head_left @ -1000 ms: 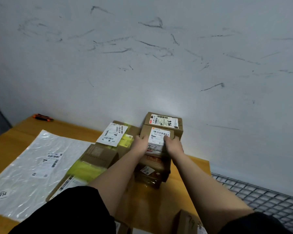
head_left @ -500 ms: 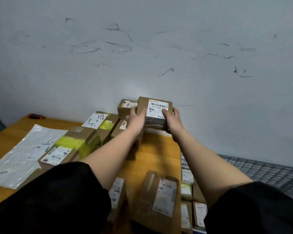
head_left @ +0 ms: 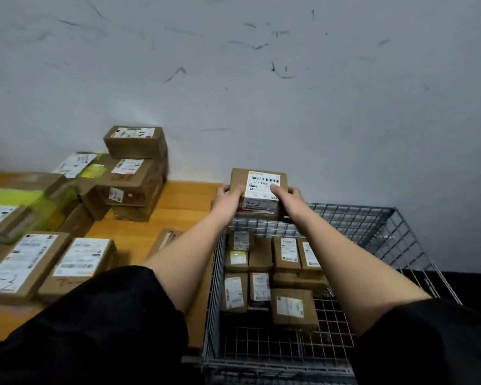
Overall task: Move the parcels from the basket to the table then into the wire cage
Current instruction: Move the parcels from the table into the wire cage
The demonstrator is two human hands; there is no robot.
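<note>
Head view: both hands hold one small cardboard parcel [head_left: 257, 190] with a white barcode label on top and "4-2" handwritten on its near face. Left hand [head_left: 229, 197] grips the left side, thumb on top; right hand [head_left: 286, 197] grips the right side, thumb pressed on the label. Parcel sits in the air over the far rim of the wire cage [head_left: 386, 234], just past the right edge of the wooden table [head_left: 178, 215], touching neither as far as I can tell. Cage already carries a batch of labelled boxes [head_left: 261, 273] packed against its left and far sides; bare mesh floor shows at the near and right parts. More parcels wait on the table: a stack against the wall [head_left: 135, 168] and flat ones at near left [head_left: 20, 262]. Judgement: step in hand is the lowering of this parcel into the cage. To do it well, keep the box level with the label up, carry it toward the body until it clears the far rim, and set it on open mesh or flush against the packed rows rather than dropping it. Release only once the base is supported. Risk: a corner snagging on the wire, or knocking the rows below askew.
</note>
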